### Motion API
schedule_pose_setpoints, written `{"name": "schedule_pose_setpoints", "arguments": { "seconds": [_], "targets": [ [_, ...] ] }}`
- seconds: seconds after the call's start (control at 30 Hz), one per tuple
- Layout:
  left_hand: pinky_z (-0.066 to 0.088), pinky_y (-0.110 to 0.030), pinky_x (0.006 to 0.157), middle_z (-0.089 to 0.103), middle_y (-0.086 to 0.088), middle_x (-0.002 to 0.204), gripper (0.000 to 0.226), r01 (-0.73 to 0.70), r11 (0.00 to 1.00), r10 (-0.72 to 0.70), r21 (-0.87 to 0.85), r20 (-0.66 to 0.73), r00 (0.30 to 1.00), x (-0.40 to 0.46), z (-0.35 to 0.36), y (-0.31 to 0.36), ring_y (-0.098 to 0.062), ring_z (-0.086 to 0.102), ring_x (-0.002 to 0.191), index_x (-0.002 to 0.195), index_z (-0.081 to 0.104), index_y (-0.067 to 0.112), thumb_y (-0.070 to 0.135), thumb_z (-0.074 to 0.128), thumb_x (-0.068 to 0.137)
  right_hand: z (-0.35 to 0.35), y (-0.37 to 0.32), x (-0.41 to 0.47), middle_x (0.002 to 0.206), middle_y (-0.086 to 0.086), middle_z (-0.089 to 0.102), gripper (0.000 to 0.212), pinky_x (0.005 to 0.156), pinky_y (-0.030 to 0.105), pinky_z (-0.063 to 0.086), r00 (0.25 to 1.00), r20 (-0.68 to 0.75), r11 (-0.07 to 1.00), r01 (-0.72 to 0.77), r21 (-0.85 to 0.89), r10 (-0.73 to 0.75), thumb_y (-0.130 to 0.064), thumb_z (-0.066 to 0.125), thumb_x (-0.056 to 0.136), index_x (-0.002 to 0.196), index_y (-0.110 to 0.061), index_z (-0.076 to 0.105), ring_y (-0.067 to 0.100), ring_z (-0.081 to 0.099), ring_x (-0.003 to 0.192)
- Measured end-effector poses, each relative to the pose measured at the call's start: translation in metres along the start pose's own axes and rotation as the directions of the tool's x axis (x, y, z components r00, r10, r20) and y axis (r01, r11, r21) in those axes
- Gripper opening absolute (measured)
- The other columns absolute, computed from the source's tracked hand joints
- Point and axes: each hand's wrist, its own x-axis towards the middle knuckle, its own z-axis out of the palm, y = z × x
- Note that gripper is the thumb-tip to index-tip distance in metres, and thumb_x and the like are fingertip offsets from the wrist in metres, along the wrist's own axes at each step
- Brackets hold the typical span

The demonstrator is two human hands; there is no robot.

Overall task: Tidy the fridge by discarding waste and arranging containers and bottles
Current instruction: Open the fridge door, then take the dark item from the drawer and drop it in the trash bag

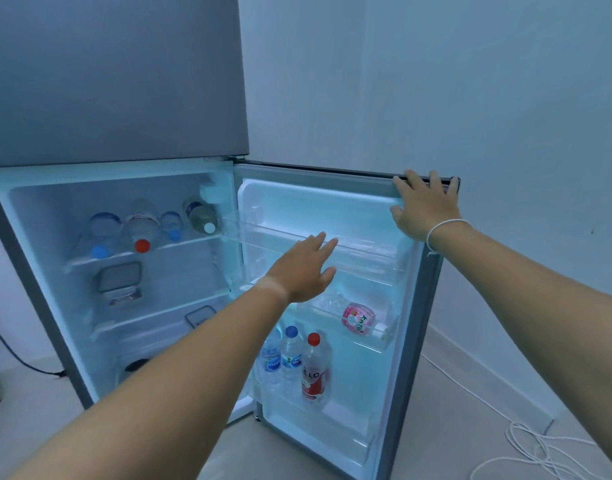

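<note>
The fridge door (pixel 332 195) stands wide open to the right. My right hand (pixel 424 207) grips the door's top outer corner. My left hand (pixel 306 268) reaches out empty, fingers apart, in front of the door's top shelf (pixel 366 251). A pink-labelled bottle (pixel 360 319) lies on its side in the middle door shelf. Three upright bottles stand in the lower door shelf, one with a red cap (pixel 315 367). Several bottles lie on the top inner shelf (pixel 179 244), among them a red-capped one (pixel 141 230).
A lidded grey container (pixel 119 280) sits on the second inner shelf, and another container (pixel 200 315) lies below it. A white cord (pixel 536 448) coils on the floor at the right by the wall. A black cable (pixel 17 358) runs along the floor at the left.
</note>
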Motion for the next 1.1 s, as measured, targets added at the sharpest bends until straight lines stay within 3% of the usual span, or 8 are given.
{"name": "schedule_pose_setpoints", "arguments": {
  "seconds": [0.17,0.5,0.83,1.1],
  "targets": [
    [0.017,-0.036,0.118,0.009,-0.006,0.161,0.059,0.080,0.997,-0.080,-0.008,0.003,0.997,-0.020,-0.008,-0.025,-0.024,0.014,0.147,0.150,0.013,0.020,0.035,0.035,0.097,-0.003,-0.039,-0.007,0.155,0.005,0.026,0.054,0.118,0.053,0.006,0.989,-0.089,0.985,0.127,0.118,-0.117,-0.030,0.039,0.095,0.145,-0.016,0.029,0.028,0.019,0.143],
    [0.015,-0.036,0.120,0.016,-0.011,0.159,0.058,0.349,0.937,-0.349,0.007,0.004,0.937,-0.108,-0.035,-0.104,-0.024,0.018,0.146,0.149,0.020,0.014,0.032,0.038,0.097,0.006,-0.168,-0.041,0.157,0.005,0.024,0.053,0.117,0.042,0.017,0.887,-0.002,0.871,0.454,0.187,-0.462,-0.033,0.039,0.096,0.146,-0.020,0.029,0.022,0.024,0.143],
    [0.017,-0.034,0.118,0.014,-0.008,0.160,0.059,0.571,0.821,-0.570,-0.020,0.041,0.821,-0.186,-0.028,-0.176,-0.023,0.018,0.146,0.149,0.018,0.016,0.034,0.038,0.097,0.046,-0.253,-0.068,0.149,0.004,0.037,0.054,0.112,0.041,0.027,0.794,0.136,0.787,0.535,0.306,-0.592,-0.033,0.039,0.095,0.146,-0.018,0.031,0.023,0.035,0.137],
    [0.022,-0.036,0.117,0.018,-0.006,0.159,0.057,0.679,0.732,-0.669,-0.054,0.128,0.732,-0.206,0.030,-0.234,-0.024,0.023,0.145,0.148,0.021,0.018,0.036,0.037,0.097,0.123,-0.309,-0.078,0.146,0.008,0.041,0.052,0.108,0.040,0.035,0.739,0.262,0.757,0.479,0.444,-0.621,-0.032,0.043,0.095,0.144,-0.017,0.034,0.029,0.042,0.131]
  ]
}}
